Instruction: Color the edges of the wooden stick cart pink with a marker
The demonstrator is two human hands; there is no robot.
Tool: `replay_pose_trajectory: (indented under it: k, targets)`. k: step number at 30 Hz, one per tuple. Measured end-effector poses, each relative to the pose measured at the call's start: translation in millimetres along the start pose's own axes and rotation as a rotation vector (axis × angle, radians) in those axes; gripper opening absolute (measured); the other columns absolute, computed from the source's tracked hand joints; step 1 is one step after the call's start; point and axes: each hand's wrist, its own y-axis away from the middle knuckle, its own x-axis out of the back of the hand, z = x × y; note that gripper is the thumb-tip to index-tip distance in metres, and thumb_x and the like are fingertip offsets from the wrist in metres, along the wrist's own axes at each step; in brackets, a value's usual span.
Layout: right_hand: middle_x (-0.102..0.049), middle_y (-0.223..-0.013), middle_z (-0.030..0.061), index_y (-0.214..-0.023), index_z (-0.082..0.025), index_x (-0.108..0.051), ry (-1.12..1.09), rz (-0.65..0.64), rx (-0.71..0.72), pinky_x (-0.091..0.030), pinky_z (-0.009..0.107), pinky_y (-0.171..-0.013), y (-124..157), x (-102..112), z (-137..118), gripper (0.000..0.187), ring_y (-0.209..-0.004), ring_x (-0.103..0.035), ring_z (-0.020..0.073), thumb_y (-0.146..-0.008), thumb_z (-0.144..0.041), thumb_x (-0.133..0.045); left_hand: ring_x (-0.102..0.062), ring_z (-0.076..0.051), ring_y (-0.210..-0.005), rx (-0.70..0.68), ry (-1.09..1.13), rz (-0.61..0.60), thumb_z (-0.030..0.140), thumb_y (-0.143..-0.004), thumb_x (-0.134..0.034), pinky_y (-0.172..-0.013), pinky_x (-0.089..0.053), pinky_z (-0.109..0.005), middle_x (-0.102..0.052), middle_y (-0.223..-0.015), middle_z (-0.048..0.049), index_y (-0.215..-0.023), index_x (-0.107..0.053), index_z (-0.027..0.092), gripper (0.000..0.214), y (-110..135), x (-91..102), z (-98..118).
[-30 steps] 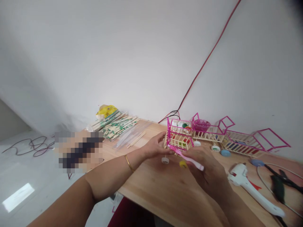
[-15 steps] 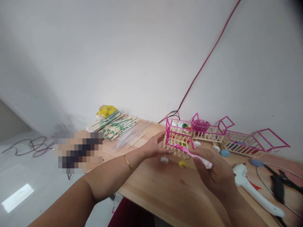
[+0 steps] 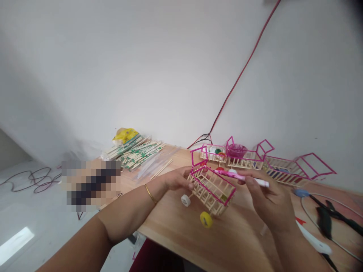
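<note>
My left hand [image 3: 181, 178] is closed on the near-left end of a small cart [image 3: 212, 189] built of thin wooden sticks, its top edges and upright handle frame coloured magenta. The cart is tilted above the table. A white wheel [image 3: 185, 200] and a yellow wheel [image 3: 206, 220] show on its near side. In my right hand [image 3: 269, 196] is a pink-and-white brush [image 3: 238, 176], pinched by its handle, its pink-smeared head over the cart's far top edge. Whether the head touches the sticks cannot be made out.
Behind stand more stick carts [image 3: 245, 162] with magenta frames and a magenta bowl [image 3: 237, 151]. Sticks with green marks [image 3: 141, 153] and a yellow bag [image 3: 125, 135] lie at the back left. A white glue gun [image 3: 314, 238], partly hidden, and black-handled tool [image 3: 324, 221] are at right.
The cart has come nearer and lower, turning so its open top and long side show more. My right hand has drawn the brush back to the right, slightly up, and levelled it.
</note>
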Motion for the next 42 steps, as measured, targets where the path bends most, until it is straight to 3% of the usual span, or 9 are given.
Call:
replay_pose_trajectory:
  k: [6,10,15,18,21,27,37,42]
  targets:
    - [-0.073,-0.079,0.0018,-0.094,-0.023,-0.072,-0.045,-0.03,-0.014,-0.056,0.027,-0.066,1.1,-3.1,-1.7,0.026,-0.071,-0.07,0.0166,-0.092,-0.045,-0.059,-0.067,-0.033,-0.105,0.043,0.027,-0.081,0.056,-0.044,-0.091,-0.088,-0.049,-0.038,-0.072,-0.113,-0.0177,-0.127,-0.062,0.012,0.098,3.1,-7.0,1.3]
    - [-0.076,-0.084,0.0036,-0.093,-0.023,-0.072,-0.054,-0.08,-0.007,-0.056,0.026,-0.062,0.0,-4.9,-5.5,0.029,-0.07,-0.072,0.0169,-0.092,-0.047,-0.057,-0.067,-0.035,-0.108,0.073,0.02,-0.101,0.061,-0.044,-0.09,-0.088,-0.049,-0.039,-0.073,-0.113,-0.0181,-0.123,-0.064,0.012,0.097,4.3,-8.4,1.2]
    - [-0.077,-0.088,0.0037,-0.093,-0.024,-0.074,0.004,-0.1,0.066,-0.057,0.029,-0.069,-1.7,-6.4,-7.2,0.028,-0.074,-0.073,0.0179,-0.093,-0.046,-0.056,-0.069,-0.032,-0.102,0.077,0.049,-0.089,0.06,-0.044,-0.091,-0.087,-0.05,-0.037,-0.075,-0.106,-0.0157,-0.116,-0.068,0.011,0.089,4.9,-9.2,0.2]
    - [-0.076,-0.079,0.0027,-0.092,-0.024,-0.073,0.006,-0.108,0.061,-0.056,0.028,-0.064,-2.2,-5.0,-7.5,0.03,-0.068,-0.071,0.0171,-0.094,-0.047,-0.054,-0.07,-0.027,-0.092,0.065,0.091,-0.056,0.057,-0.045,-0.091,-0.083,-0.05,-0.034,-0.076,-0.099,-0.0131,-0.11,-0.07,0.011,0.082,4.5,-9.4,-1.2]
    - [-0.073,-0.074,0.0018,-0.091,-0.023,-0.073,-0.001,-0.035,0.03,-0.055,0.027,-0.063,-1.8,-3.1,-5.7,0.031,-0.067,-0.07,0.017,-0.094,-0.047,-0.053,-0.07,-0.024,-0.086,0.059,0.124,-0.06,0.053,-0.047,-0.092,-0.082,-0.05,-0.033,-0.076,-0.095,-0.0114,-0.107,-0.07,0.011,0.077,3.4,-8.5,-2.4]
    - [-0.076,-0.089,0.0033,-0.098,-0.024,-0.072,-0.017,0.015,0.027,-0.054,0.029,-0.071,0.7,-3.0,3.2,0.028,-0.079,-0.071,0.0176,-0.096,-0.044,-0.053,-0.07,-0.031,-0.103,0.048,0.133,-0.088,0.055,-0.048,-0.09,-0.088,-0.05,-0.036,-0.075,-0.109,-0.0169,-0.117,-0.068,0.011,0.085,2.7,-7.3,-3.2]
    - [-0.076,-0.086,0.0039,-0.095,-0.024,-0.073,0.027,-0.036,0.079,-0.055,0.03,-0.071,-4.1,-4.3,0.9,0.028,-0.08,-0.073,0.019,-0.095,-0.045,-0.053,-0.066,-0.037,-0.114,0.071,0.193,-0.12,0.054,-0.05,-0.089,-0.095,-0.049,-0.044,-0.071,-0.119,-0.0205,-0.127,-0.062,0.01,0.093,1.5,-10.9,-2.5]
    - [-0.073,-0.08,0.0023,-0.107,-0.023,-0.067,-0.184,0.044,0.006,-0.055,0.029,-0.069,-3.1,-7.3,0.1,0.024,-0.072,-0.07,0.0159,-0.098,-0.038,-0.051,-0.066,-0.038,-0.115,0.023,0.256,-0.061,0.05,-0.051,-0.089,-0.098,-0.048,-0.047,-0.072,-0.117,-0.021,-0.127,-0.061,0.009,0.091,1.4,-9.1,-1.0]
